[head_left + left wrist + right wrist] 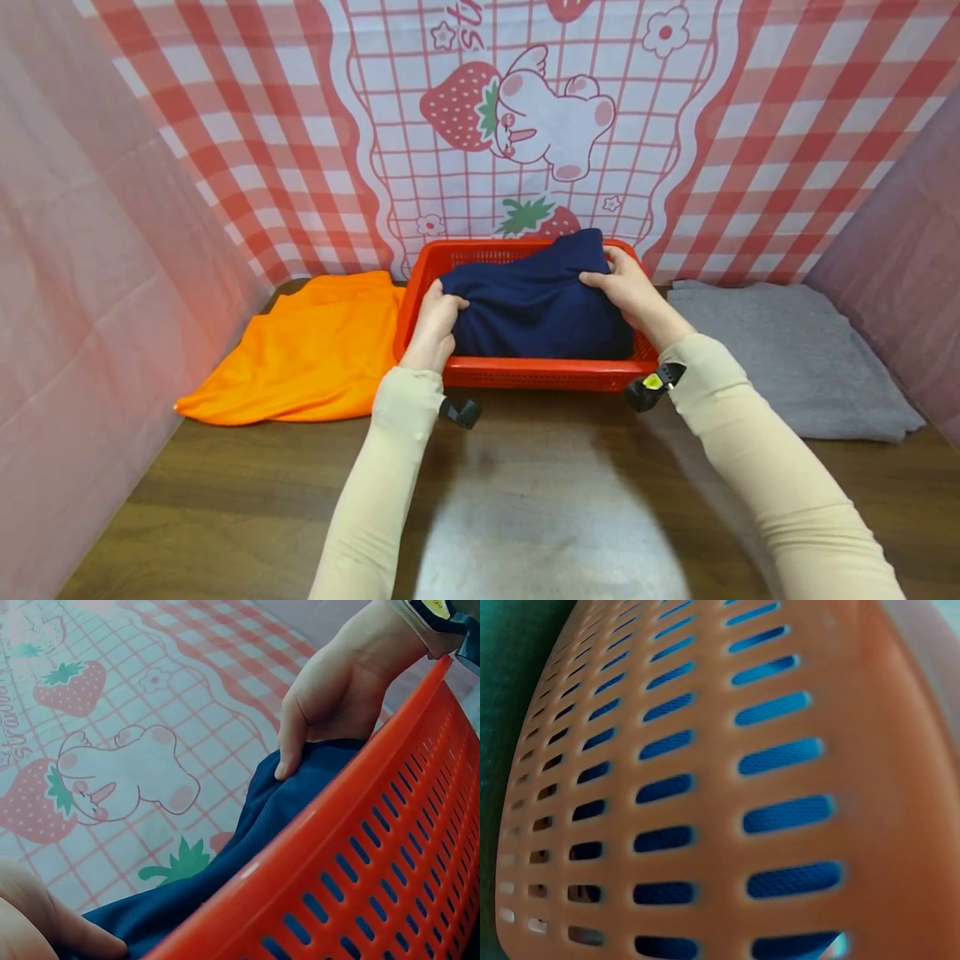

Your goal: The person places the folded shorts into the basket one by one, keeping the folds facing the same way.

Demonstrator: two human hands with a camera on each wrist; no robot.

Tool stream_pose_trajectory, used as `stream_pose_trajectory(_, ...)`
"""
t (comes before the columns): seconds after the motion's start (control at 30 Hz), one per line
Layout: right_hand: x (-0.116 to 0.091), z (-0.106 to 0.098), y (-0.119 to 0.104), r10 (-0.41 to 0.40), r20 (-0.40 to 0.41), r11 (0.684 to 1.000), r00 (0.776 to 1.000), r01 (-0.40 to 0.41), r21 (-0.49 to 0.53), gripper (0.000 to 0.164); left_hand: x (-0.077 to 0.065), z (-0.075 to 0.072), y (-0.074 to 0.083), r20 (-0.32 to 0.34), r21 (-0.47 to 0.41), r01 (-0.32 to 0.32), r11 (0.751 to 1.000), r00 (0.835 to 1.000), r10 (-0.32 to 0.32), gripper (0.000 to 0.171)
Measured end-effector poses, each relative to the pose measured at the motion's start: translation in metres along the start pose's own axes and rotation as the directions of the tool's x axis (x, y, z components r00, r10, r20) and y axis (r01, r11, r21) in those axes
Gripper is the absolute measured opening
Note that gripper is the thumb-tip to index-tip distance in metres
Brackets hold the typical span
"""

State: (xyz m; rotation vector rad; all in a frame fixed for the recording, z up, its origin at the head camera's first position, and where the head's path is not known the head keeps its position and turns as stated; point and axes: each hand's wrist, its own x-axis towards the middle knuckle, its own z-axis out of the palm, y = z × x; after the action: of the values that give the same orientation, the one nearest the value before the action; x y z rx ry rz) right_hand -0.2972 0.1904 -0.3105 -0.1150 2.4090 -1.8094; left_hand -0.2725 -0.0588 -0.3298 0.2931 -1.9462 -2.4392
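Observation:
A dark navy cloth lies bunched inside a red plastic basket, its upper right corner raised above the far rim. My left hand pinches the cloth's left edge between thumb and fingers, just inside the basket. At the right end, my right hand pinches the raised corner, thumb on the near side. In the left wrist view the right hand grips that corner, and part of the left hand shows at lower left. Only the slotted basket wall fills the right wrist view, with blue cloth behind it.
An orange cloth lies flat on the wooden table left of the basket. To the right lies a grey cloth. Behind the basket hangs a checked curtain with strawberry prints, and pale fabric closes off the sides.

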Motion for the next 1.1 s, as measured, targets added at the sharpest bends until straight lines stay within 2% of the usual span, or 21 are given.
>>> stream_pose_trajectory(0.13, 0.001, 0.001, 0.005, 0.000, 0.029, 0.997, 1.000, 0.002, -0.077, 0.060, 0.001, -0.001, -0.003, -0.005, -0.001, 0.005, 1.000, 1.000, -0.005, 0.042)
stream_pose_trajectory(0.23, 0.002, 0.000, 0.006, 0.028, 0.039, 0.992, 0.999, -0.023, -0.126, 0.061, 0.000, -0.001, -0.003, 0.010, 0.000, 0.043, 0.999, 0.999, -0.043, 0.043)
stream_pose_trajectory(0.5, 0.000, 0.000, 0.008, 0.084, 0.074, 0.991, 0.994, -0.076, -0.109, 0.063, -0.001, 0.000, -0.002, 0.017, 0.041, 0.136, 0.990, 0.990, -0.137, 0.065)
stream_pose_trajectory(0.63, -0.001, -0.001, 0.008, 0.113, 0.080, 0.983, 0.990, -0.100, -0.154, 0.065, 0.000, 0.002, -0.001, 0.012, 0.069, 0.169, 0.983, 0.985, -0.170, 0.070)
stream_pose_trajectory(0.73, 0.000, -0.002, 0.011, 0.120, 0.093, 0.976, 0.989, -0.100, -0.194, 0.065, 0.001, 0.001, 0.000, 0.019, 0.107, 0.201, 0.974, 0.979, -0.204, 0.066)
stream_pose_trajectory(0.8, 0.000, -0.002, 0.013, 0.118, 0.101, 0.974, 0.988, -0.095, -0.206, 0.065, 0.002, 0.000, 0.000, 0.033, 0.119, 0.225, 0.967, 0.973, -0.230, 0.052)
stream_pose_trajectory(0.87, 0.001, -0.003, 0.014, 0.113, 0.109, 0.973, 0.988, -0.088, -0.213, 0.065, 0.005, -0.002, 0.001, 0.095, 0.066, 0.277, 0.959, 0.955, -0.282, 0.030)
stream_pose_trajectory(0.93, 0.002, -0.003, 0.014, 0.112, 0.110, 0.974, 0.988, -0.087, -0.208, 0.065, 0.008, -0.004, 0.004, 0.173, -0.009, 0.347, 0.938, 0.924, -0.340, 0.013)
stream_pose_trajectory(1.03, 0.002, -0.004, 0.013, 0.112, 0.108, 0.974, 0.988, -0.087, -0.211, 0.064, 0.015, -0.007, 0.010, 0.265, -0.100, 0.459, 0.883, 0.867, -0.421, 0.013)
stream_pose_trajectory(1.07, 0.002, -0.004, 0.013, 0.115, 0.105, 0.972, 0.988, -0.090, -0.216, 0.064, 0.017, -0.008, 0.012, 0.275, -0.104, 0.482, 0.870, 0.854, -0.441, 0.013)
stream_pose_trajectory(1.1, 0.002, -0.004, 0.012, 0.118, 0.105, 0.970, 0.987, -0.092, -0.224, 0.065, 0.019, -0.009, 0.014, 0.263, -0.101, 0.493, 0.864, 0.851, -0.454, 0.013)
